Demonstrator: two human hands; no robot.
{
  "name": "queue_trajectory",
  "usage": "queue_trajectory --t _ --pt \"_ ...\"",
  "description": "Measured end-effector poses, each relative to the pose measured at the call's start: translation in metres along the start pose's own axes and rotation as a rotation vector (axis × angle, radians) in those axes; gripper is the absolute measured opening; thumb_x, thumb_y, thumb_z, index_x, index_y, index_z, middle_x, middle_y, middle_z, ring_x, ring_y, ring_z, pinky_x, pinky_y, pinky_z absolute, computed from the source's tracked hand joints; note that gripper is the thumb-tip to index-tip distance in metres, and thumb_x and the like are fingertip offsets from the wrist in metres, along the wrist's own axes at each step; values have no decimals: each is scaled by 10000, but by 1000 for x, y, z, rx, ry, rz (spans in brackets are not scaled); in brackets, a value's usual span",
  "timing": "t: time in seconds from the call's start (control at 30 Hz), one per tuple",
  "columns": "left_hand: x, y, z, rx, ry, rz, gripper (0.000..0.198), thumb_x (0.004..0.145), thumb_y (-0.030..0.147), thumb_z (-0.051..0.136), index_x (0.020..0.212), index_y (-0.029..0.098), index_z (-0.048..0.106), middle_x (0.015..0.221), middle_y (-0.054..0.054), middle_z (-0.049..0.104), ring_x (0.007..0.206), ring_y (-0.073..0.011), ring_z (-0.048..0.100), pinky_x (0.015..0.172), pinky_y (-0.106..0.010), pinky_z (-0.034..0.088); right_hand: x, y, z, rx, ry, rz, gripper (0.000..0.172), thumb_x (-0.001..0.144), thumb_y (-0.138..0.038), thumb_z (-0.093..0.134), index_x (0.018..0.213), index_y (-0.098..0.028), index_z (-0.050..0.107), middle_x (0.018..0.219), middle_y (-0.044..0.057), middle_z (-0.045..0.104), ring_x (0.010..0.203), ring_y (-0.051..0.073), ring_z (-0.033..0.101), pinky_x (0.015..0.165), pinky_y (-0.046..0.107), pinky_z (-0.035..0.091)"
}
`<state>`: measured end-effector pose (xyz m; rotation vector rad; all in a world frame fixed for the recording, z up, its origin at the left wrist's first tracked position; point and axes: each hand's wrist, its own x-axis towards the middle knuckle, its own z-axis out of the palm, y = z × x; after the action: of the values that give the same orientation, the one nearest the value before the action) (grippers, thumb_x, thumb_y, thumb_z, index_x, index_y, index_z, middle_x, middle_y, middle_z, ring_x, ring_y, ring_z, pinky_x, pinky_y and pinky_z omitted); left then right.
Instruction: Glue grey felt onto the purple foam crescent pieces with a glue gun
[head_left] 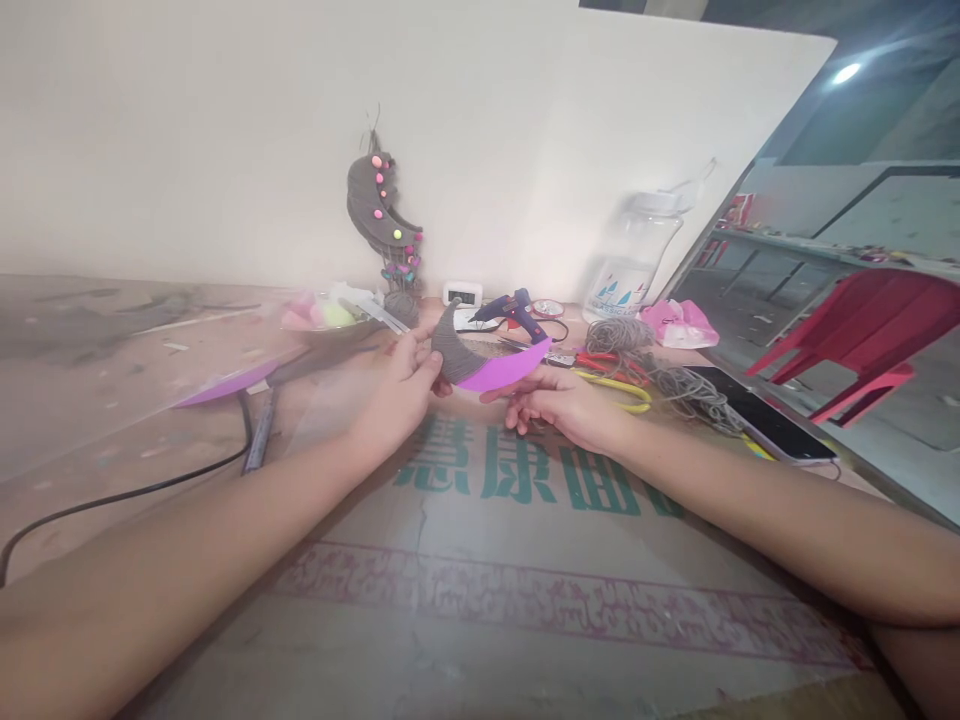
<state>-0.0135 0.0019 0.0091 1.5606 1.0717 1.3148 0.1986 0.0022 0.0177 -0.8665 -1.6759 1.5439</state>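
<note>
Across the left of the worktop (525,650), a curving black cable (150,487), with a purple piece (225,385) near its far end and a slim grey tool (259,432) just beside. Farther back, a bowl (341,338) of pink and yellow fluffy balls. Against the pale wall, a hanging grey crescent (367,205) dotted with small coloured balls.

In the middle, raised above the worktop between both hands, a half-wrapped crescent (459,352): grey yarn around the left part, bare purple at the right. Left hand (409,370) pinching the wrapped part; right hand (559,400) grasping the purple part by its lower edge, other fingers curled. Behind, a small white clock (463,293) and a dark blue glue gun (525,312).

Rightward, yellow handles (634,400), tangled grey yarn (619,338), a clear bottle (630,260), a pink bag (682,323) and a dark-screened phone (765,415). At far right, beyond the worktop, a red chair (870,330).
</note>
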Motion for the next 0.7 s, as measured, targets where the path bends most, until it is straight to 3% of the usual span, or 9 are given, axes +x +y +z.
queue_trajectory --t 0.1,0.17,0.27,0.33,0.43,0.53,0.7 --pt "0 4 1 -9 2 -36 539 860 305 461 1356 171 301 696 18 544 657 -130 556 693 -280 446 -2 0 3 -140 -73 -65 316 760 -220 605 1075 -194 608 926 54 671 709 138 602 601 263 473" --pt "-2 5 2 13 -52 -25 577 853 313 476 1381 186 279 694 13 573 672 -144 577 713 -297 455 -2 2 3 -196 -23 -62 253 816 -321 580 1013 -175 642 818 45 664 663 125 589 589 254 463" --pt "-4 6 4 46 -144 5 584 849 340 491 1377 178 303 705 4 605 690 -151 586 734 -308 456 -2 5 3 -147 67 -38 308 832 -410 561 875 -129 682 632 31 620 584 114 563 552 242 444" --pt "-5 6 5 61 -191 18 498 845 366 497 1292 165 411 754 -14 622 712 -149 586 734 -300 455 -1 7 3 -75 98 -41 305 806 -412 598 833 -121 687 597 26 609 568 113 558 535 237 437" --pt "-5 5 5 113 -228 6 328 842 429 487 1018 163 562 799 -30 627 737 -152 577 702 -280 447 0 7 3 -44 110 -34 274 771 -396 643 791 -126 688 591 20 607 557 107 556 525 230 430" --pt "-6 5 4 198 -236 -5 320 849 471 458 824 170 563 735 -13 609 693 -145 548 667 -272 422 0 6 3 -36 136 -30 269 755 -397 661 769 -129 677 602 20 608 555 108 556 520 231 428" --pt "-8 8 3 251 -236 -17 323 855 473 436 776 180 546 708 -1 598 671 -147 530 646 -271 393 1 5 0 96 266 -88 272 730 -406 684 746 -138 640 672 23 626 553 105 550 520 239 437"
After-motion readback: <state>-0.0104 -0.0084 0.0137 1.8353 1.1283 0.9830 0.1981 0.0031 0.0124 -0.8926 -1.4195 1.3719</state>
